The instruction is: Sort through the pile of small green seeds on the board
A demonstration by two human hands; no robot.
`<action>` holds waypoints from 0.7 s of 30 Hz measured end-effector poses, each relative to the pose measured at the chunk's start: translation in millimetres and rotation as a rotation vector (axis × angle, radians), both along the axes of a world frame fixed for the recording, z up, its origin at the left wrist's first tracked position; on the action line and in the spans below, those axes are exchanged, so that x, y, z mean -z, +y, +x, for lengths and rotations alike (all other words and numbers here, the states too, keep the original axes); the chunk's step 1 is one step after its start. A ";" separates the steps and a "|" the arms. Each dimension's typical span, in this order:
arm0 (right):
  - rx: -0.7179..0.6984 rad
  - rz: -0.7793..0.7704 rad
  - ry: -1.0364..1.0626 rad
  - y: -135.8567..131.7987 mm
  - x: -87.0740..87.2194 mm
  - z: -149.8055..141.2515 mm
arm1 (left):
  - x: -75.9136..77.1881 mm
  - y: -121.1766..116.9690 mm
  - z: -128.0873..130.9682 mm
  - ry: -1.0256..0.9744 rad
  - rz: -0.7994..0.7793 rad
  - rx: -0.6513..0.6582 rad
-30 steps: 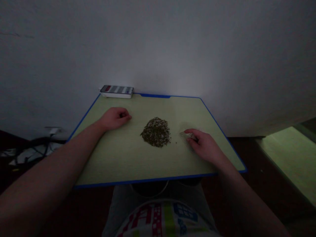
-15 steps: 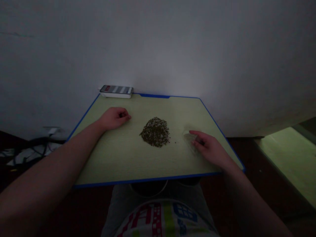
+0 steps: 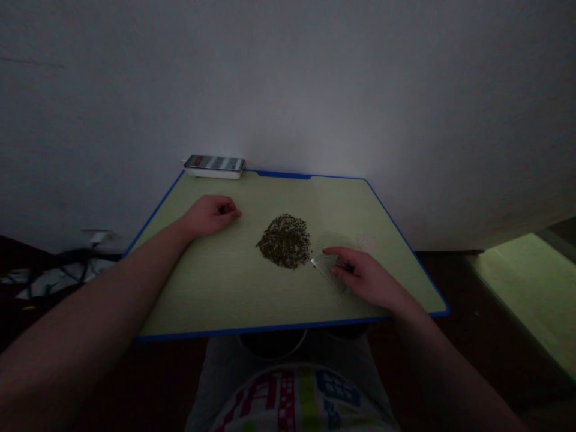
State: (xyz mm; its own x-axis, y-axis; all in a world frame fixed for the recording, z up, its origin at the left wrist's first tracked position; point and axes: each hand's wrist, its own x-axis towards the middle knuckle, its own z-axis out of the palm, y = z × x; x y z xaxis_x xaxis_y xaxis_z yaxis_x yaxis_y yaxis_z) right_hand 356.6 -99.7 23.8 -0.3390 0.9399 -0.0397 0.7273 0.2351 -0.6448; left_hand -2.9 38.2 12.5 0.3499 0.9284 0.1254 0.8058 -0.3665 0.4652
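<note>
Nearest the camera is a printed shirt [image 3: 292, 403]; ahead of it, the rim of a round vessel [image 3: 293, 350] shows below the near edge of the blue-edged tabletop [image 3: 202, 294]. On the right portion of this surface, the right hand [image 3: 366, 277] grips a thin, clear piece [image 3: 324, 267] between thumb and fingers, in a narrow pinch. The piece is probably transparent plastic with a curved or fan-shaped outline; dim light obscures its exact form. One edge runs from a bright corner beside the pile back toward the near right.

The pile of small grains [image 3: 284, 242] lies near the middle of the tabletop, between the hands. It is to the left of the right hand, which is the nearer of the two. The pile is dark olive-brown, low and roughly round, without a distinct long axis; its left side tapers to a point, and its upper part is sparser.

The left hand [image 3: 207, 216] rests left of the pile, apart from it, fingers loosely curled; whether it encloses anything cannot be told. At the far left corner, a phone [image 3: 216, 162] lies on a white box [image 3: 216, 173], in front of the pale wall [image 3: 288, 84].
</note>
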 end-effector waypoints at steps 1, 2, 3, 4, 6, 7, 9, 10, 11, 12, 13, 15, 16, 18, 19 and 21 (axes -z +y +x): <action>0.005 0.005 0.002 0.1 0.4 -0.5 | 0.2 0.2 -0.1 0.003 0.003 0.001; 0.010 0.006 0.006 0.2 0.9 -0.8 | 0.5 0.4 -0.3 0.007 0.006 -0.001; 0.017 0.003 0.009 0.5 1.4 -0.9 | 0.7 0.7 -0.5 0.013 0.009 -0.003; 0.023 0.000 0.012 0.9 2.0 -1.0 | 1.0 0.9 -0.9 0.019 0.012 -0.004; 0.034 -0.001 0.016 2.2 2.8 -1.1 | 1.3 1.1 -1.5 0.027 0.016 -0.001; 0.034 0.001 0.014 3.1 3.0 -1.2 | 1.3 1.1 -1.7 0.028 0.016 0.001; 0.022 0.002 0.008 5.1 2.6 -1.7 | 1.4 0.8 -2.0 0.019 0.009 0.003; 0.013 0.000 0.005 6.0 1.8 -2.0 | 1.4 0.7 -2.1 0.012 0.004 0.001; 0.002 -0.004 0.000 6.7 0.7 -2.4 | 1.6 0.5 -2.1 0.005 0.000 0.000; -0.009 -0.007 -0.005 7.1 -0.6 -2.7 | 1.8 0.5 -2.2 -0.002 -0.002 -0.001; -0.019 -0.009 -0.009 7.2 -2.1 -3.0 | 2.0 0.5 -2.3 -0.008 -0.003 0.000; -0.038 -0.016 -0.011 6.2 -4.8 -3.1 | 2.7 0.8 -2.4 -0.016 -0.001 0.003; -0.045 -0.025 -0.010 5.3 -5.7 -2.9 | 3.0 1.0 -2.5 -0.018 -0.002 0.005; -0.055 -0.046 -0.004 2.7 -6.4 -2.1 | 3.3 1.3 -2.6 -0.020 -0.003 0.006; -0.058 -0.053 -0.003 1.2 -6.2 -1.4 | 3.3 1.4 -2.6 -0.021 -0.002 0.006; -0.058 -0.059 -0.005 -1.7 -5.6 -0.1 | 3.2 1.4 -2.8 -0.019 0.001 0.005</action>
State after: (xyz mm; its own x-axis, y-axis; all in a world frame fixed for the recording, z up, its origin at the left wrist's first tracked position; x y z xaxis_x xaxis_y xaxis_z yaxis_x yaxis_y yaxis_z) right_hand 356.6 -101.4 29.4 -0.3928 0.9145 -0.0968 0.7168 0.2385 -0.6552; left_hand -5.7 39.5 9.3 0.3523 0.9264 0.1329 0.7949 -0.3711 0.4800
